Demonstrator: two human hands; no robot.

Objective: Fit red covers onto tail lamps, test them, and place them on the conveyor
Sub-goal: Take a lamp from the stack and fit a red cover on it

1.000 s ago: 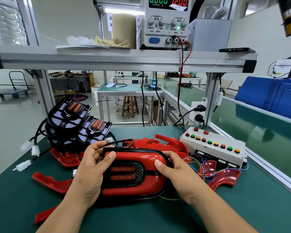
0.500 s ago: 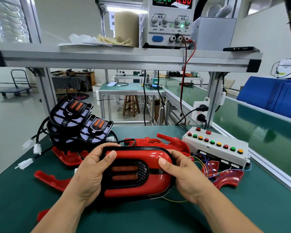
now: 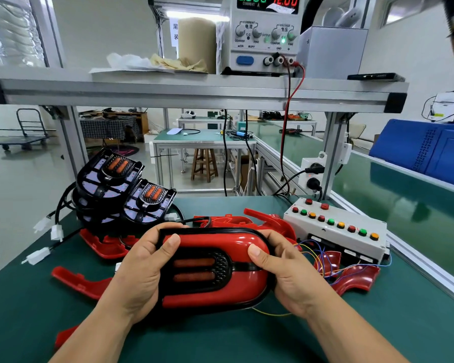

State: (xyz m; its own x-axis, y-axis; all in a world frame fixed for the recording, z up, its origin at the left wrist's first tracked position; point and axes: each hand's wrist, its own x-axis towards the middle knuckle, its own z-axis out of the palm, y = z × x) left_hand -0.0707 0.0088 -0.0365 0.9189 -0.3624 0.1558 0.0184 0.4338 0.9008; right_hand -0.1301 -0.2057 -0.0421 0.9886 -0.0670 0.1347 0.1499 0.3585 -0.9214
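A tail lamp with a glossy red cover (image 3: 215, 268) on its black base sits between both hands, a little above the green table. My left hand (image 3: 139, 273) grips its left end, thumb on the cover's front. My right hand (image 3: 288, 276) grips its right end, thumb pressing the red surface. The lamp's two inner strips look unlit. Black uncovered tail lamps (image 3: 123, 189) are stacked at the back left, with white connectors (image 3: 55, 231) on black cables. Loose red covers (image 3: 247, 221) lie behind the held lamp.
A white test box with coloured buttons (image 3: 336, 226) and loose wires stands at the right. More red parts (image 3: 76, 281) lie left and right (image 3: 357, 279). The green conveyor (image 3: 404, 184) runs along the right side. A power supply (image 3: 265, 35) sits on the shelf above.
Both hands have lifted the covered lamp slightly and drawn it closer to me. Their grip on its two ends is unchanged.
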